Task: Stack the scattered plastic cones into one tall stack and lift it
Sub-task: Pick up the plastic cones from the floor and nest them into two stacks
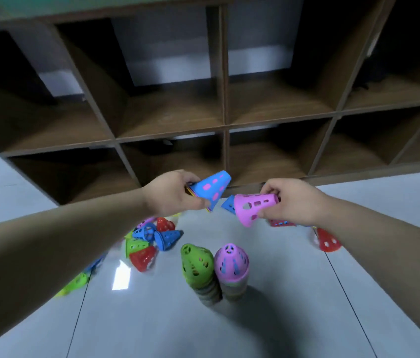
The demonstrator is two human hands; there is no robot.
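Observation:
My left hand (172,193) grips a short stack of cones topped by a blue cone (212,188), held tilted in the air. My right hand (294,200) holds a pink cone (251,206) by its narrow end, wide rim pointing left toward the blue one. A small gap separates the two. Below on the floor stand two stacks side by side: a green-topped stack (197,262) and a pink-topped stack (230,263). Loose blue, red, green and pink cones (152,241) lie scattered to the left. A red cone (327,241) lies on the right.
A dark wooden cubby shelf (224,120) with open compartments stands right behind the hands. The floor is pale grey tile (281,319). A blue cone (229,205) lies behind the pink one, and a red piece (281,223) shows under my right hand.

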